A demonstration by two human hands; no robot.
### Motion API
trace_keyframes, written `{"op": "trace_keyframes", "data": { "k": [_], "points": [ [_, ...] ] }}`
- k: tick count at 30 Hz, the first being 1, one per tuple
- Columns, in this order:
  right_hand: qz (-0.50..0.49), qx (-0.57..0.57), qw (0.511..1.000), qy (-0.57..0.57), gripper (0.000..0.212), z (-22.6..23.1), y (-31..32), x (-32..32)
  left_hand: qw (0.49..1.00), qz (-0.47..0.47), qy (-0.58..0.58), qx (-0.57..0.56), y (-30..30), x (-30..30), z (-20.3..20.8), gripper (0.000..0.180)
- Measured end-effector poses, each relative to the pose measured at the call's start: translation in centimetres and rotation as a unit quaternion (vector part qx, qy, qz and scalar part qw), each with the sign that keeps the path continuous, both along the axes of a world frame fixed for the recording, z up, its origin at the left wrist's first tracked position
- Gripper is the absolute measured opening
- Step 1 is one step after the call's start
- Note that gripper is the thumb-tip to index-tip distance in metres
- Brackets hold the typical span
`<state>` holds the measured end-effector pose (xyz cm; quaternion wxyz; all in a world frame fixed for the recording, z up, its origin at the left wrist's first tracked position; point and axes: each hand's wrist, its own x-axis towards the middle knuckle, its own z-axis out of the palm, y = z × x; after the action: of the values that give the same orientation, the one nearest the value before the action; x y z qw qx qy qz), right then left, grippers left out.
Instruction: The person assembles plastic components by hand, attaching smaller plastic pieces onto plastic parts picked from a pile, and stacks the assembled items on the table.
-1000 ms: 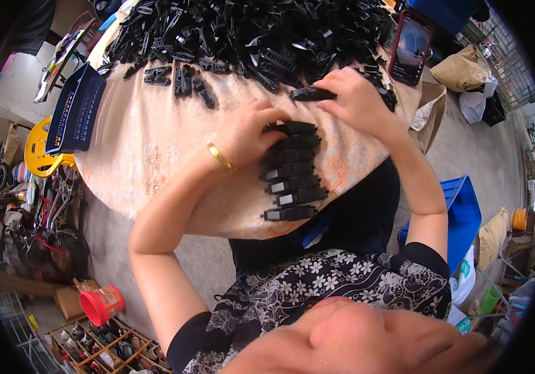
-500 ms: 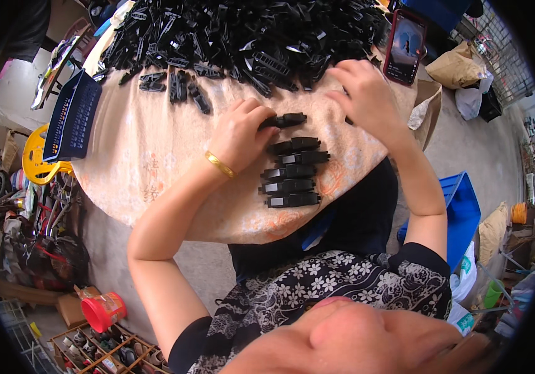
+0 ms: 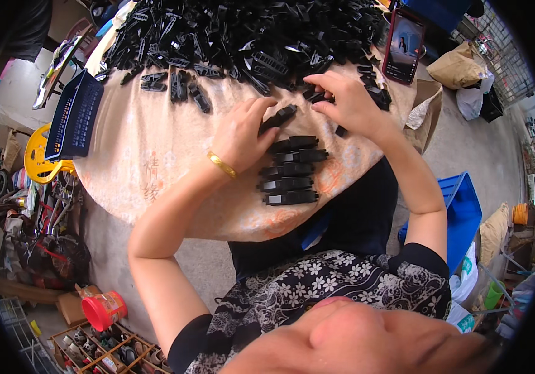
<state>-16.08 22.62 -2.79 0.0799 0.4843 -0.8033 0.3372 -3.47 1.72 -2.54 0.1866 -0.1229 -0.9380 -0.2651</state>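
My left hand [image 3: 240,132] pinches a long black plastic piece [image 3: 281,116] between thumb and fingers, its free end tilted up to the right. Just to its right, my right hand [image 3: 349,105] is closed on a smaller black plastic piece [image 3: 317,96]. Below the left fingers, several chunky black plastic pieces [image 3: 288,184] lie stacked in a column on the cloth. A large heap of loose black plastic parts [image 3: 217,37] fills the far side of the table, some with ladder-like slots. A few slotted parts [image 3: 179,87] lie apart at the heap's near edge.
A peach patterned cloth [image 3: 118,174] covers the round table. A phone [image 3: 404,47] with a lit screen stands at the far right. A dark blue basket [image 3: 74,115] sits by the left edge on a yellow stool [image 3: 35,153]. A blue crate [image 3: 460,206] stands to the right.
My right hand has moved left from the heap's right side, now with a small black piece in its fingers. The piece in my left hand has tilted upward.
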Motion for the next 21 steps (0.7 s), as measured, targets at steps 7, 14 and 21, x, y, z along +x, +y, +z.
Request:
{"op": "trace_keyframes", "data": {
  "k": [7, 14, 21],
  "points": [
    [0.016, 0.075, 0.994, 0.073, 0.03, 0.5, -1.3, -0.1, 1.0, -0.004, -0.021, -0.01, 0.1, 0.3, 0.5, 0.039],
    [0.032, 0.138, 0.985, 0.099, 0.023, 1.7, -2.2, 0.3, 0.994, 0.035, -0.088, -0.05, -0.6, 0.5, 0.8, 0.028],
    [0.026, 0.17, 0.978, 0.121, 0.017, 2.3, -3.1, -0.1, 0.986, 0.08, -0.143, 0.009, -3.2, 0.0, 1.1, 0.031]
  ]
}}
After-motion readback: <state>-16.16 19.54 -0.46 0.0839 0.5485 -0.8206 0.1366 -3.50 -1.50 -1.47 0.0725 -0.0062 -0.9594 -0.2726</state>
